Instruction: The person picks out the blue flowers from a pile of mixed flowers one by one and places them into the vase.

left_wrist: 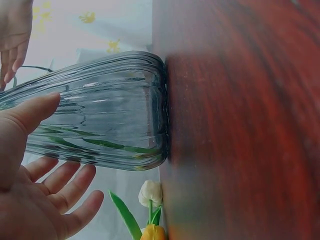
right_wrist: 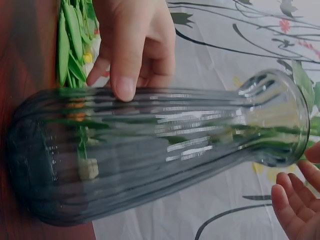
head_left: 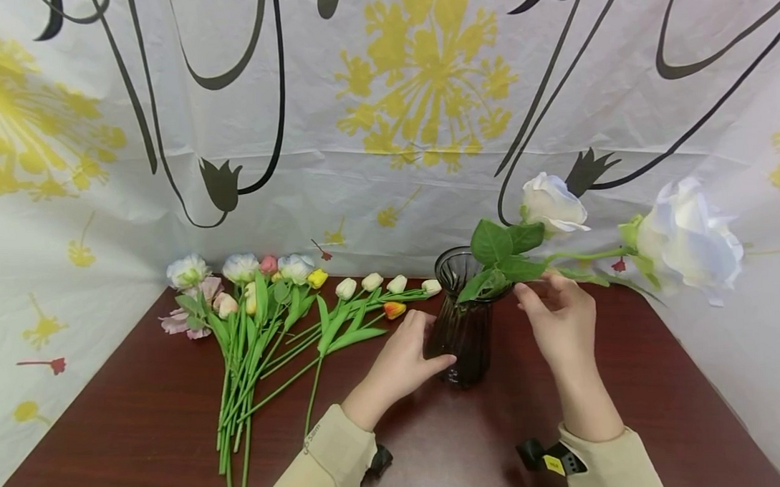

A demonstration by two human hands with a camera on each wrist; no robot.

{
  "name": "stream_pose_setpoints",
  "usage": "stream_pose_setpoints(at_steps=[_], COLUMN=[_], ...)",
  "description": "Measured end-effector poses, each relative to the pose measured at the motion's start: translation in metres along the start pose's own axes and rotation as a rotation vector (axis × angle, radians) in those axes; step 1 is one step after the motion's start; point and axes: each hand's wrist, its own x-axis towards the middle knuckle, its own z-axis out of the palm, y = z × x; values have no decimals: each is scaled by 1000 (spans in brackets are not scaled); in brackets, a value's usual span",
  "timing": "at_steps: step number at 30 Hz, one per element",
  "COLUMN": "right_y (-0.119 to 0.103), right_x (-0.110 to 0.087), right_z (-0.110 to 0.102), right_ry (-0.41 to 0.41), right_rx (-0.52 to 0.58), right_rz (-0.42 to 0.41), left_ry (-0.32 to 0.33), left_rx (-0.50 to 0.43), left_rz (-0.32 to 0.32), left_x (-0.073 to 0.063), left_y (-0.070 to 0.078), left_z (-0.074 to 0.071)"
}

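Right, your L hand is on the dark ribbed glass vase, thumb across the front and fingers round the far side, holding it fairly loosely. The vase stands upright on the reddish-brown bench, R of centre in the head view, base flat on the wood per the L wrist view.

Your R hand is up by the vase mouth, R side, thumb and fingers bent close to the rose stems; can't tell if they're pinching one or only touching, as leaves get in the way. Two pale roses lean out to the R: the smaller rose above your hand, the bigger rose further R and nearer you. Their green leaves lie over the vase rim. Green lines show thru the glass in both wrist views.

L of the vase, a mixed bunch lies on the bench, heads twd the patterned cloth, stems twd you. Btwn bunch and vase: white tulips in a row, plus an orange tulip just beside your L fingers in the head view. Both cuffs are beige, w/ black gear at each wrist.
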Motion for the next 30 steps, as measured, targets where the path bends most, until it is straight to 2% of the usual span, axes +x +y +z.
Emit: stream_pose_setpoints(at_steps=[8, 16, 23, 30], right_y=[13, 33, 42, 50], right_x=[9, 15, 16, 18], right_z=[-8, -9, -6, -4], right_ry=[-162, -357, -514, -626], right_rx=[-86, -128, -109, -44], right_rz=[3, -97, -119, -124], left_ry=[1, -10, -3, 0], left_rx=[-3, -5, 3, -2], left_rz=[4, -5, 2, 3], left_x=[0, 0, 0, 1], left_y=[-1, -2, -3, -3], left_z=[1, 1, 2, 2])
